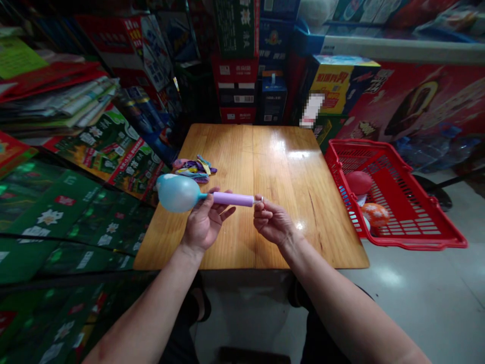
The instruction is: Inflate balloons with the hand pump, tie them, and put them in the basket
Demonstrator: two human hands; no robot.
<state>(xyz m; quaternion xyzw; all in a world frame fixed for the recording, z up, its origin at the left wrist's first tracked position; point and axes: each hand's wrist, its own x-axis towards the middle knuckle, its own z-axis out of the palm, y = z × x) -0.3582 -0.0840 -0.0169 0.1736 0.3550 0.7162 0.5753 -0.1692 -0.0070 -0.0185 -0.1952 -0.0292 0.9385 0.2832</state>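
The person is holding a purple pump point(233, 199) in front of the body, above the middle of a wooden table point(273, 167). The long axis of the pump is running from left to right, almost parallel to the near table edge, with its right end sitting a little lower in the view. The nozzle end is pointing to the left, where a partly filled blue balloon point(178, 193) is joining it by a narrow neck; the round body of this balloon is also pointing left, roughly along the same line.

The left hand point(204, 222) is pinching around the place where neck and pump are meeting, with the thumb pressed there and some other fingers standing loosely apart. The right hand point(275, 220) is closing its bent fingers on the small white handle point(260, 200) at the opposite end.

Behind the blue balloon, a pile of limp balloons point(193, 169) is lying on the table. To the right, a red basket point(417, 246) is holding a red balloon point(359, 182) and an orange one point(375, 215).
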